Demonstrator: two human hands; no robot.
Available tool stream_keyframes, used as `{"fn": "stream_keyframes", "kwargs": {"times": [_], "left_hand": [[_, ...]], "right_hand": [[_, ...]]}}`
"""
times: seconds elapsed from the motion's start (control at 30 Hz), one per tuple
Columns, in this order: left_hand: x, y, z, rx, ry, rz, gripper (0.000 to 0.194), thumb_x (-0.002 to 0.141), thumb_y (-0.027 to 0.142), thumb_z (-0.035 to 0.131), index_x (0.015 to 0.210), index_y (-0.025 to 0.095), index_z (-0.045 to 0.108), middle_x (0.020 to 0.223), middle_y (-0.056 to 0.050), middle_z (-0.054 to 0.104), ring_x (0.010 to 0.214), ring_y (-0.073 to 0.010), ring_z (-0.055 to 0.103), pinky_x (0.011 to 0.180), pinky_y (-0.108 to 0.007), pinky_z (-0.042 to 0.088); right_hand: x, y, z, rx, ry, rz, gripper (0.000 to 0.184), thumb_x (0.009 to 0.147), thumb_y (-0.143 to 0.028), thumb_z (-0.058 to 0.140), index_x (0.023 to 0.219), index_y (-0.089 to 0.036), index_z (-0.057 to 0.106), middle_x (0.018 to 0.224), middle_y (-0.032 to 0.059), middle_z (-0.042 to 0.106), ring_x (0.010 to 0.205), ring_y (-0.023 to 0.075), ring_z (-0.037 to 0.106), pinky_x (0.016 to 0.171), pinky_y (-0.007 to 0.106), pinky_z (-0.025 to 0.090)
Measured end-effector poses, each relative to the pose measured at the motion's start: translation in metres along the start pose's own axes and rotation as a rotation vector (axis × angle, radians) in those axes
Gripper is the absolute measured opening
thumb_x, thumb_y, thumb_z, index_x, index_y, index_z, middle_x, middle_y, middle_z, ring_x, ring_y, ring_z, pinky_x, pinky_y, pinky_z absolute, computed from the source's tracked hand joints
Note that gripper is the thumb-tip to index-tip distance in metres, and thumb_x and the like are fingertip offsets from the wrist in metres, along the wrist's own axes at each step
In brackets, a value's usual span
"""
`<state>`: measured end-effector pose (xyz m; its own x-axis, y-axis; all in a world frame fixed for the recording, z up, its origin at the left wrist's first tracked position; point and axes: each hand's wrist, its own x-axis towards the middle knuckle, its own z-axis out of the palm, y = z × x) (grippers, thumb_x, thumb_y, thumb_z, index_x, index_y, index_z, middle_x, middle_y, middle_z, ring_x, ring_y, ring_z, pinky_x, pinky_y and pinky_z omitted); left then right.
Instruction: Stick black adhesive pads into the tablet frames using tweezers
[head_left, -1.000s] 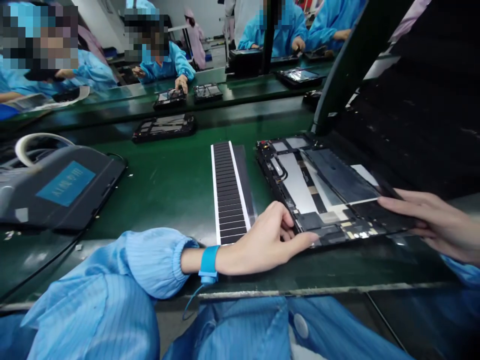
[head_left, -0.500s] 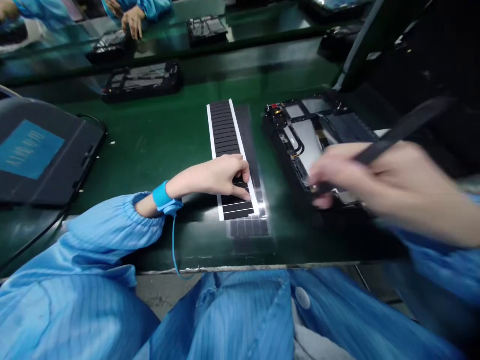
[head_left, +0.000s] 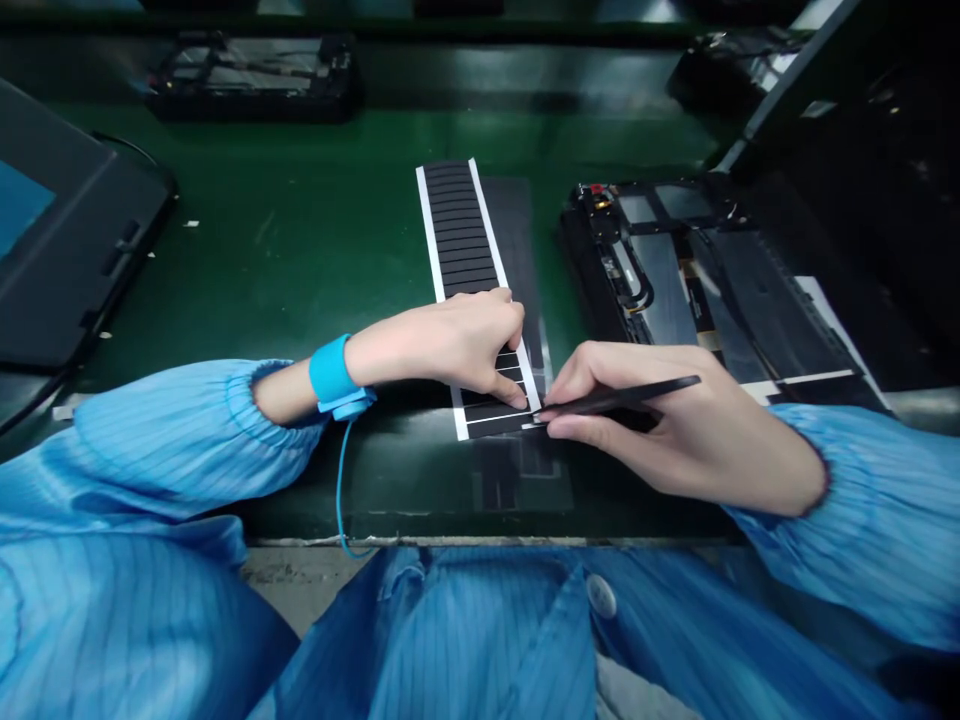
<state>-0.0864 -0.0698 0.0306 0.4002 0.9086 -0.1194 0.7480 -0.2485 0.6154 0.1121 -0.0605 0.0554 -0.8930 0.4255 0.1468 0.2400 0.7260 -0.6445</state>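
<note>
A long sheet of black adhesive strips (head_left: 466,225) with white edges lies on the green bench. My left hand (head_left: 457,340) holds its lower part down, fingers curled at the right edge and thumb pressed near the bottom; the sheet's middle is hidden beneath it. Black tweezers (head_left: 630,394) are pinched in my right hand (head_left: 667,430). Their tips touch or nearly touch the sheet's lower right corner, by my left thumb. Partly under the sheet lies a dark, clear-edged film (head_left: 517,240). To the right is an opened black electronic device (head_left: 660,270) with cables and silver panels.
Another such device (head_left: 255,75) sits at the back left, and a further dark unit (head_left: 712,75) at the back right. A grey case (head_left: 67,240) stands on the left. A slanted metal post (head_left: 787,85) rises behind the right device. A blue wrist strap (head_left: 334,375) trails a cord.
My right hand has moved left with the tweezers, from the opened device to the sheet's lower corner. My left hand stays on the sheet. The view has tilted down.
</note>
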Motion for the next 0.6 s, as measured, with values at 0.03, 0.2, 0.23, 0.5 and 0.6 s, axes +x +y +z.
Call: {"fn": "stream_keyframes", "kwargs": {"times": [0.03, 0.2, 0.23, 0.5, 0.6], "left_hand": [[0.000, 0.000, 0.000, -0.017, 0.008, 0.001, 0.041, 0.046, 0.041, 0.079, 0.070, 0.018, 0.054, 0.072, 0.000, 0.046, 0.059, -0.0130, 0.045, 0.055, -0.024, 0.030], [0.000, 0.002, -0.001, 0.023, -0.026, -0.035, 0.041, 0.049, 0.040, 0.078, 0.074, 0.017, 0.055, 0.075, 0.000, 0.047, 0.059, -0.0139, 0.046, 0.054, -0.025, 0.030], [0.000, 0.002, -0.001, 0.058, -0.043, -0.038, 0.041, 0.051, 0.040, 0.077, 0.077, 0.017, 0.055, 0.077, -0.001, 0.048, 0.060, -0.0139, 0.046, 0.054, -0.025, 0.030], [-0.002, -0.002, -0.001, 0.100, -0.100, 0.024, 0.047, 0.057, 0.046, 0.073, 0.087, 0.016, 0.053, 0.088, -0.004, 0.050, 0.068, -0.0147, 0.048, 0.057, -0.023, 0.034], [0.003, 0.005, 0.000, 0.096, -0.023, 0.027, 0.036, 0.065, 0.045, 0.067, 0.078, 0.015, 0.053, 0.078, -0.003, 0.052, 0.065, -0.0137, 0.047, 0.056, -0.024, 0.035]], "right_hand": [[-0.001, 0.000, 0.000, -0.002, 0.000, -0.001, 0.010, 0.079, -0.027, 0.059, 0.077, -0.018, 0.055, 0.074, 0.0039, 0.061, 0.066, 0.0149, 0.057, 0.055, 0.027, 0.044], [0.002, 0.002, 0.004, 0.001, 0.020, -0.007, 0.009, 0.079, -0.025, 0.059, 0.076, -0.017, 0.056, 0.073, 0.0043, 0.062, 0.066, 0.0153, 0.058, 0.055, 0.027, 0.045], [0.003, 0.002, 0.005, 0.001, 0.027, -0.006, 0.010, 0.079, -0.025, 0.060, 0.075, -0.017, 0.056, 0.073, 0.0041, 0.062, 0.066, 0.0153, 0.059, 0.055, 0.027, 0.045], [0.009, -0.004, -0.018, 0.200, 0.154, 0.167, 0.016, 0.074, -0.023, 0.065, 0.065, -0.017, 0.054, 0.057, -0.0015, 0.059, 0.049, 0.0112, 0.060, 0.043, 0.022, 0.047], [0.008, 0.011, -0.038, 0.269, 0.528, 0.202, 0.021, 0.076, -0.023, 0.064, 0.064, -0.019, 0.046, 0.055, -0.0017, 0.056, 0.048, 0.0131, 0.061, 0.043, 0.024, 0.049]]}}
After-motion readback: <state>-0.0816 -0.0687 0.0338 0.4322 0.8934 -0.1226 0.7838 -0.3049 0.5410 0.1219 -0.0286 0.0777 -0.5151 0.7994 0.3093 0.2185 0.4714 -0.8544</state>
